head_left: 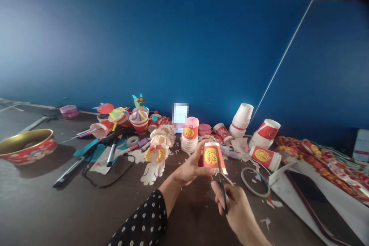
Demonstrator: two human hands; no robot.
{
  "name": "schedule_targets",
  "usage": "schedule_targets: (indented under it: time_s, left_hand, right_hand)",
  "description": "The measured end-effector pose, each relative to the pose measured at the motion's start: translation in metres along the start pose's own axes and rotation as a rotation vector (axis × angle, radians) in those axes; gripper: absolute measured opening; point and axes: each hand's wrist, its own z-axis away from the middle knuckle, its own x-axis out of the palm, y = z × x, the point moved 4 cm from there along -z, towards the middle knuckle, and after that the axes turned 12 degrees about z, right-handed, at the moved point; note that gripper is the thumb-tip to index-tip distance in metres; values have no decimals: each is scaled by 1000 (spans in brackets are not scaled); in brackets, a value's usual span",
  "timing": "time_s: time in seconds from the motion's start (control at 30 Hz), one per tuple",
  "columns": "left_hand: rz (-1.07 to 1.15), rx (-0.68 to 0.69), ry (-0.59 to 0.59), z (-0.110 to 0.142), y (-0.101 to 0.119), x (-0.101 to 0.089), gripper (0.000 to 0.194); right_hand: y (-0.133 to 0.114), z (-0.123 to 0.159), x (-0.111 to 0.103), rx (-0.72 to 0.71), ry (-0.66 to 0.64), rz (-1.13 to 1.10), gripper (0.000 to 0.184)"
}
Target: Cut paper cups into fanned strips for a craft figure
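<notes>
The left hand [190,166] is curled around a red paper cup [213,157], which is gripped from the side and held upright above the table, its gold emblem facing the camera. The right hand [235,208] is closed on black-handled scissors [223,196], and the blades are set against the cup's lower edge, where the paper is split into strips. A black sleeve with white dots [143,219] covers the left forearm. Paper scraps [265,221] are scattered on the dark table [34,175] below the hands. Just beyond the cup stands a stack of cups [190,134], and a white tape roll [255,182] lies to the right. Further right, red-and-white cups [265,158] lie on their sides near upturned white cups [241,120], with red patterned paper [319,161] beyond. To the left are a paper cutout [154,163], marker pens [111,153], and decorated cup crafts [138,120]. A gold-lined red tin [27,146] sits at the far left, and a blue wall [144,46] rises behind the table.
</notes>
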Motion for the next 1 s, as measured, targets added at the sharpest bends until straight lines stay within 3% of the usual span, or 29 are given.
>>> schedule_targets:
  time_s: [0.13,0.6,1.0]
  left_hand:
    - [14,-15,85,0,-2,-3,74]
    - [33,37,353,1,7,-16,76]
    - [-20,42,385,1,6,-16,70]
  right_hand:
    - [3,-2,1,4,-2,-18,51]
    - [-11,7,4,-100,-139,133,46]
    - [-9,9,9,-105,-67,332,43]
